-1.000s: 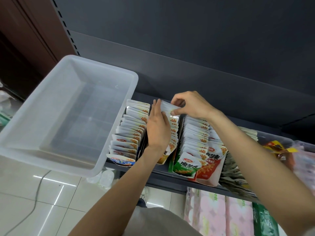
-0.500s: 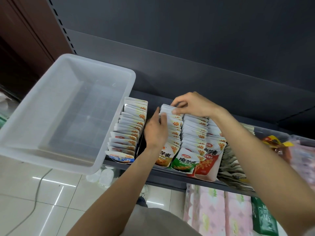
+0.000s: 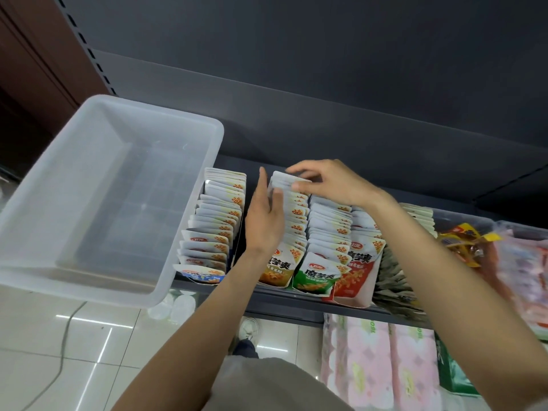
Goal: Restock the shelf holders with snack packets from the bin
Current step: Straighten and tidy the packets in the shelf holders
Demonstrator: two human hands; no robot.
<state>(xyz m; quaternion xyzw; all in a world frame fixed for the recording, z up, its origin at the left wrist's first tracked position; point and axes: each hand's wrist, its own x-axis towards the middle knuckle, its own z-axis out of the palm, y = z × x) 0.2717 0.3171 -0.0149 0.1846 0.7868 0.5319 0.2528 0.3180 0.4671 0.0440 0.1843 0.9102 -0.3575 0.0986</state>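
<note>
Several rows of white snack packets stand upright on the dark shelf. My left hand lies flat against the left side of the orange-fronted row, its thumb on the packets. My right hand curls over the back of that same row and pinches the rearmost packets. A blue-fronted row stands to the left, a green-fronted row and a red-fronted row to the right. The translucent plastic bin sits at the left with nothing inside it.
Flat grey packets and orange and red snack bags fill the shelf to the right. Pink tissue packs lie on the shelf below. A cable runs over the tiled floor under the bin.
The packets held by my right hand have been set down into the back of the orange-fronted row. My left hand slid back along the row's side, and the row now leans more upright.
</note>
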